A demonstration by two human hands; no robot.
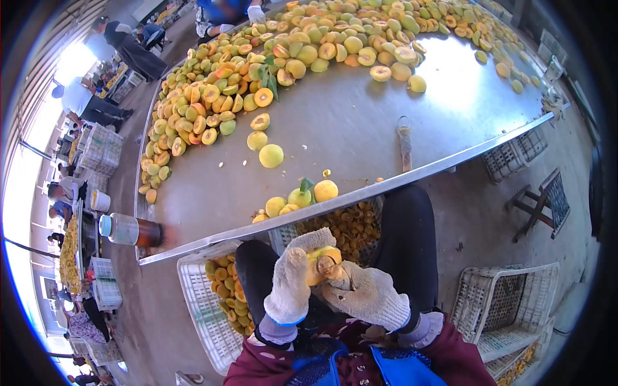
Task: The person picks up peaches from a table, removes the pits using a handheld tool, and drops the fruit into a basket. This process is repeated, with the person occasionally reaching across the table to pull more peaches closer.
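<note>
My left hand [293, 276], in a pale knit glove, is closed round a yellow fruit [317, 265] above my lap. My right hand [368, 294], gloved too, is pressed against the fruit's right side, its fingers closed at a brown, pit-like spot; whether they grip a small tool is hidden. Beneath my hands stands a crate of brown-orange pieces [351, 225]. To the left, a white crate [199, 315] contains halved fruit [228, 289]. Several whole fruits [326, 190] lie at the near edge of the metal table [322, 128].
A big pile of halved fruit [309, 38] spans the table's far side. On the table are a wrapped-handle tool [405, 145] and a bottle [132, 230]. Crates [502, 309] and a stool [547, 202] stand right. Across the table are a person's gloved hands [256, 14]; other people are left.
</note>
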